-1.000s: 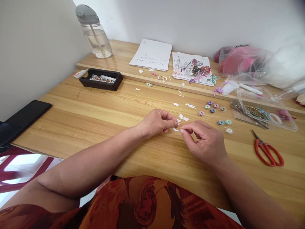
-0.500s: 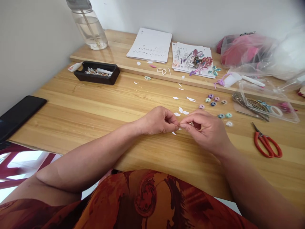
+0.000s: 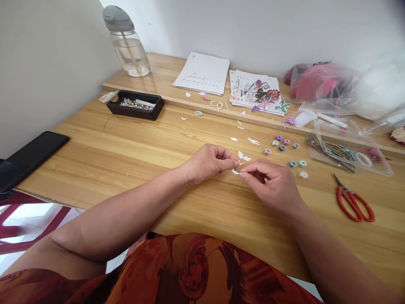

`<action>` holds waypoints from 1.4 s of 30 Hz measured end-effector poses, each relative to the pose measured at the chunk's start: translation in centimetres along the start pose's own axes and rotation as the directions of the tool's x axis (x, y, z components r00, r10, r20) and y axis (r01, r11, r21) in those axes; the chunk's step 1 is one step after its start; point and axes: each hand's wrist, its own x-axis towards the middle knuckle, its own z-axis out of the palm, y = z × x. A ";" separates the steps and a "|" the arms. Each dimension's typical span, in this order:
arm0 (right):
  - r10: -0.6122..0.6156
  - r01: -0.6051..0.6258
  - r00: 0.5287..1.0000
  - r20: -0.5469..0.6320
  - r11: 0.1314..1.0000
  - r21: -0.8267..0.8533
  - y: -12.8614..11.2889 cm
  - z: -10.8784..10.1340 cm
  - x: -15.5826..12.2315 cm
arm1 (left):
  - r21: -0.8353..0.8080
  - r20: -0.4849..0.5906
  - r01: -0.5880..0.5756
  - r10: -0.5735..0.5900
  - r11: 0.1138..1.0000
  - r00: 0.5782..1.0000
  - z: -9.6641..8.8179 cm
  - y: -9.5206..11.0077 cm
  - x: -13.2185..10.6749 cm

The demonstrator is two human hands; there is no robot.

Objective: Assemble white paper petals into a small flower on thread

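Over the middle of the table, my two hands are close together with a small gap between the fingertips. My left hand [image 3: 213, 162] has thumb and forefinger pinched around a tiny pale bit, too small to name. My right hand [image 3: 268, 179] pinches a curved white paper petal [image 3: 235, 171] by its end. Just beyond the fingertips lie two white leaf-shaped paper pieces [image 3: 246, 158]. Farther back are a white oval cutout [image 3: 233, 139] and a forked white paper piece [image 3: 253, 141].
Thread bobbins [image 3: 282, 147] and red-handled scissors [image 3: 354, 202] lie to the right, near a clear plastic box [image 3: 376, 158]. A black bead tray [image 3: 136, 110], phone [image 3: 38, 158] and water bottle [image 3: 131, 52] stand left. Paper sheets [image 3: 202, 74] and flower ornaments [image 3: 265, 95] rest on the ledge.
My fingertips have drawn slightly apart, and the curved white petal now shows at my right fingertips. The whole view has shifted, so the table sits lower in the picture.
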 end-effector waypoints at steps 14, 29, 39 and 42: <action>-0.142 0.136 0.987 -0.070 0.988 -0.076 -0.4 -0.6 0.2 | 0.319 0.178 -0.127 0.072 0.939 0.981 -0.2 -0.1 -0.4; -0.029 0.029 1.000 -0.004 1.000 -0.011 -0.6 -0.2 -0.1 | 0.038 -0.003 -0.032 0.032 0.999 0.999 0.1 0.0 0.0; -0.185 0.173 0.978 -0.101 0.978 -0.118 -0.8 -0.6 -0.1 | 0.296 0.158 -0.169 0.127 0.940 0.979 0.1 -0.3 -0.4; -0.068 0.065 0.992 -0.104 0.997 -0.033 -0.3 -0.7 0.1 | 0.269 0.227 -0.172 0.111 0.948 0.968 0.0 -0.2 -0.5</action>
